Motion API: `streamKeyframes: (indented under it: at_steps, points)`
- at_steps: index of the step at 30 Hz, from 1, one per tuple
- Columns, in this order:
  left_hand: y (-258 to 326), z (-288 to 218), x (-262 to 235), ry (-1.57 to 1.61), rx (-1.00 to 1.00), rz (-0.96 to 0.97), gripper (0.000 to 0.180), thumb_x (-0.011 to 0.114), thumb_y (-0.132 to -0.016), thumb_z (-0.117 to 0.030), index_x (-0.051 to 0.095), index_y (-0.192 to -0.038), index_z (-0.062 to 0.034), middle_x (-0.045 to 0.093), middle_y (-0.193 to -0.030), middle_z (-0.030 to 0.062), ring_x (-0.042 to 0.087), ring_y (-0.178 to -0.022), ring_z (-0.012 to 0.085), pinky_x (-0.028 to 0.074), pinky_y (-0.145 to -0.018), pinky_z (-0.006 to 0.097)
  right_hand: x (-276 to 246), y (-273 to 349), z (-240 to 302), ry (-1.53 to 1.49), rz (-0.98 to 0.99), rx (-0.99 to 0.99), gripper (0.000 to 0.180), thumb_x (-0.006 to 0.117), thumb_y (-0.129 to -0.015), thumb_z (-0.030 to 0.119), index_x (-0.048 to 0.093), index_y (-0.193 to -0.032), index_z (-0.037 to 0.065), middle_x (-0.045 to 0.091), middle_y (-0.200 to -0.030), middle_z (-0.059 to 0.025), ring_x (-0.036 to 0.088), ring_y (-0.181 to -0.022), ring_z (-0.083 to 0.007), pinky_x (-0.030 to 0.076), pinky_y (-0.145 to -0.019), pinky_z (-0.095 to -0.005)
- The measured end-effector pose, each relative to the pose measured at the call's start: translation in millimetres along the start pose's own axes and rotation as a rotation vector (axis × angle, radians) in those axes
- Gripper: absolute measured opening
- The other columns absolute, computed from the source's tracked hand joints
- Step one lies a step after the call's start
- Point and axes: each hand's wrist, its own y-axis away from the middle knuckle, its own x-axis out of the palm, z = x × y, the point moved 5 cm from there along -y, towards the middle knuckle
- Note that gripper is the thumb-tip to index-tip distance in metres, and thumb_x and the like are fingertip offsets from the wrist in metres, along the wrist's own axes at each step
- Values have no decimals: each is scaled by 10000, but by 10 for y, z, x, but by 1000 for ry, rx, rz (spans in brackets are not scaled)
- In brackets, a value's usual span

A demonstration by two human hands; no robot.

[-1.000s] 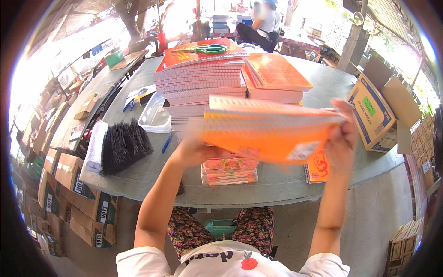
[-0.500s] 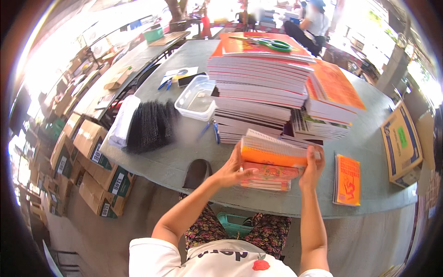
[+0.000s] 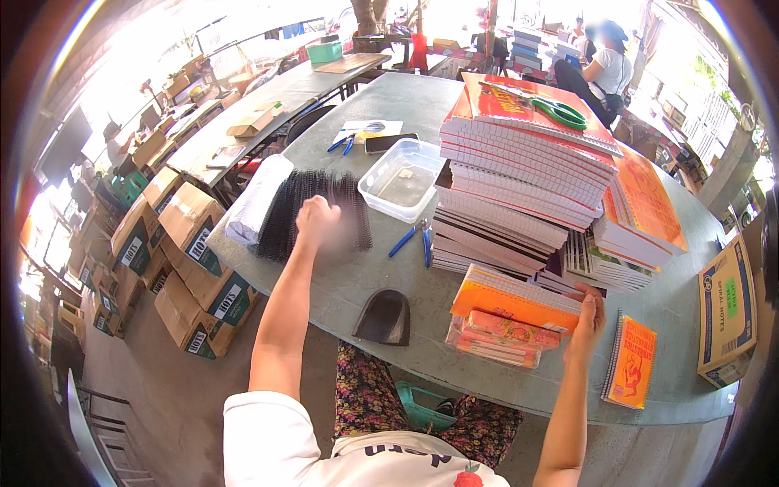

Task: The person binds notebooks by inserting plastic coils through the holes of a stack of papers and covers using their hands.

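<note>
My left hand (image 3: 316,217) is over the row of black spiral binding coils (image 3: 280,215), its fingers curled together; what they pinch, if anything, is hidden. My right hand (image 3: 588,316) grips the right end of an unbound orange-covered notebook stack (image 3: 519,302), which stands on its long edge with the page edges up. Directly in front of that stack lie plastic-wrapped reddish packs (image 3: 495,337). A finished spiral notebook with an orange cover (image 3: 631,361) rests to the right of my right hand.
A tall pile of large notebooks (image 3: 519,174) bears green-handled scissors (image 3: 560,112). Beside it are a clear plastic tub (image 3: 402,207) and blue pliers (image 3: 414,242). A dark rounded pad (image 3: 383,316) lies near the front edge. Cardboard boxes (image 3: 191,215) stand left; another box (image 3: 725,312) is right.
My left hand has let go of the orange notebook stack and moved left to the black coils. My right hand keeps its grip. The view has shifted, moving the scene right and down.
</note>
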Motion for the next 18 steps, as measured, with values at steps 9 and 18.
streamKeyframes:
  at_steps: [9,18]
  points:
    - [198,449,-532,299,232,-565,277,450,-933,-278,523,-947,-11,618,-724,171,618,-658,314,467,-619,432,1494,300,1020,853,342,-795,350,666,-744,207,599,-1056,63,595,-1006,-108,557,-915,-297,433,-821,-425]
    - [1035,349,-1417,1452,170,-401,199,593,-881,-182,578,-1029,-48,539,-684,-26,461,-564,10,336,-448,143,1273,749,945,789,345,-1284,253,619,-720,175,665,-967,145,616,-975,-50,592,-857,-188,455,-725,-347]
